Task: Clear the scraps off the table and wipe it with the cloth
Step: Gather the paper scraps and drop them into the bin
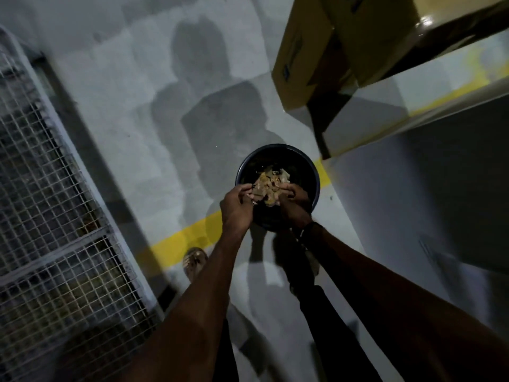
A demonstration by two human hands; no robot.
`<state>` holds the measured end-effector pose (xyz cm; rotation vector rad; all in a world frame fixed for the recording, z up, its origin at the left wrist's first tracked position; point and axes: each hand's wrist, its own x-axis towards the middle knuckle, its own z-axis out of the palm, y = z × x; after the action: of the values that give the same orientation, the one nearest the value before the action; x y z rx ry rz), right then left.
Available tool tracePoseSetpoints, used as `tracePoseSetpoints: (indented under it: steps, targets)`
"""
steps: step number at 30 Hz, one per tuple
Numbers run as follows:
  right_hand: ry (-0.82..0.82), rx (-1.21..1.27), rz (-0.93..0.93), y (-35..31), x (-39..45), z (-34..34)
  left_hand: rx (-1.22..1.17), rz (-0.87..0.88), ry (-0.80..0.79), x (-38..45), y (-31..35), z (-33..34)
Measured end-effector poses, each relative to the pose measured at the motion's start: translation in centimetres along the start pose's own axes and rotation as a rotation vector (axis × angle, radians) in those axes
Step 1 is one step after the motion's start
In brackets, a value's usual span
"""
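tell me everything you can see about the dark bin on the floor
The bin is round, dark, blue-black at the rim, probably plastic. It stands upright on the grey floor, open-topped, over a yellow floor line, near a cardboard box. Its inside is too dark to read. The left hand and right hand hold a clump of tan scraps above its mouth; whether either touches it is unclear.

The bin (277, 186)'s near rim, at centre frame, is hidden behind both hands; its inside is too dark to read. The cardboard box (316, 51) is cut by the top edge.
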<state>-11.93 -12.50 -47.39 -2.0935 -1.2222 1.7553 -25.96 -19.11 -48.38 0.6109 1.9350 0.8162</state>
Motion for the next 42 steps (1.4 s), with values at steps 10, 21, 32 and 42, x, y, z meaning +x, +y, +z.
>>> tracePoseSetpoints:
  steps: [10, 21, 32, 42]
  targets:
    - [0.164, 0.173, -0.115, -4.1, -11.5, -5.2, -0.028, 0.086, 0.011, -7.7, 10.9, -4.3]
    - [0.310, 0.448, -0.213, -16.2, -36.2, -14.7, 0.046, 0.278, -0.171, -24.9, 30.7, -10.7]
    - [0.610, 0.827, -0.357, -18.1, -51.0, -24.4, 0.095, 0.521, -0.471, -36.2, 44.2, -8.8]
    - [0.961, 1.064, -0.327, -9.6, -56.1, -35.2, 0.140, 0.707, -0.705, -44.5, 48.8, 3.4]
